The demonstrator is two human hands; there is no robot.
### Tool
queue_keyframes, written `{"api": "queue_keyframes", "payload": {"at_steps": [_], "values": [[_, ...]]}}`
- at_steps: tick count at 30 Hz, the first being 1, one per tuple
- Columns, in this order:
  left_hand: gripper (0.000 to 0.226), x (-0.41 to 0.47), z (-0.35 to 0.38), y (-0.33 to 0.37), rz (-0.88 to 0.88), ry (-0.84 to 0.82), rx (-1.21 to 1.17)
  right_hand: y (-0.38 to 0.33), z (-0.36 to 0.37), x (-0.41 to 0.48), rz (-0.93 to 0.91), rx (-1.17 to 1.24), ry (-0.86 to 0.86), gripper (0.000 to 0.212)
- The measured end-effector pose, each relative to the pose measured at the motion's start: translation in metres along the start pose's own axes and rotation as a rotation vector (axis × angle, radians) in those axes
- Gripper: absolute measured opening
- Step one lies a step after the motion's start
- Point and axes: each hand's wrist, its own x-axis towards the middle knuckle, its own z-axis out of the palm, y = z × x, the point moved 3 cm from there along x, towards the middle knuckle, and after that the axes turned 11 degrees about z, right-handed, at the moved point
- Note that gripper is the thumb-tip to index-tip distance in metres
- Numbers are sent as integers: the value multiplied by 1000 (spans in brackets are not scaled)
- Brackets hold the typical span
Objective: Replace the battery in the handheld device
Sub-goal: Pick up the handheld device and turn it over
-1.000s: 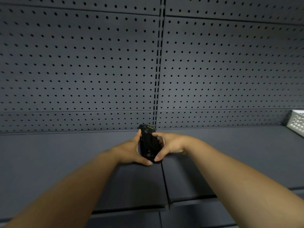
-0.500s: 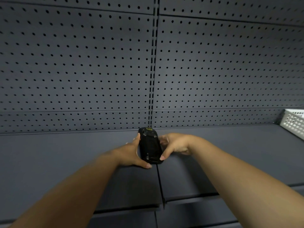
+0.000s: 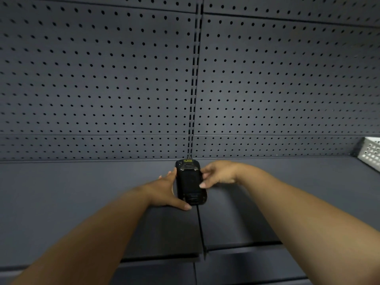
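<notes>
A black handheld device (image 3: 190,182) lies back-side up over the seam of the dark shelf (image 3: 82,192), its yellow-labelled end toward the pegboard. My left hand (image 3: 167,191) cups its left edge, thumb under the near end. My right hand (image 3: 218,173) touches the right edge, its fingertips on the back cover. Whether the device rests on the shelf or is held just above it is unclear.
A grey pegboard wall (image 3: 102,79) rises behind the shelf, with a slotted upright (image 3: 194,79) at the middle. A white perforated basket (image 3: 370,153) stands on the shelf at the far right. The shelf's front edge (image 3: 236,246) runs below my forearms.
The device has gone from tilted up between both hands to lying flat and lower near the shelf. My right hand's grip has loosened to fingertips at the side.
</notes>
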Motion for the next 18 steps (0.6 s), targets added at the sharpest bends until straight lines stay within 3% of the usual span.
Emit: {"api": "queue_keyframes", "payload": {"at_steps": [3, 7, 18], "values": [[129, 0, -2, 1, 19, 8, -4, -3, -9, 1, -19, -153, 185, 45], [124, 1, -5, 2, 47, 9, -21, -11, -8, 8, -54, -354, 371, 36], [113, 6, -5, 5, 39, 42, -21, -21, -12, 18, -98, -539, 462, 33]]}}
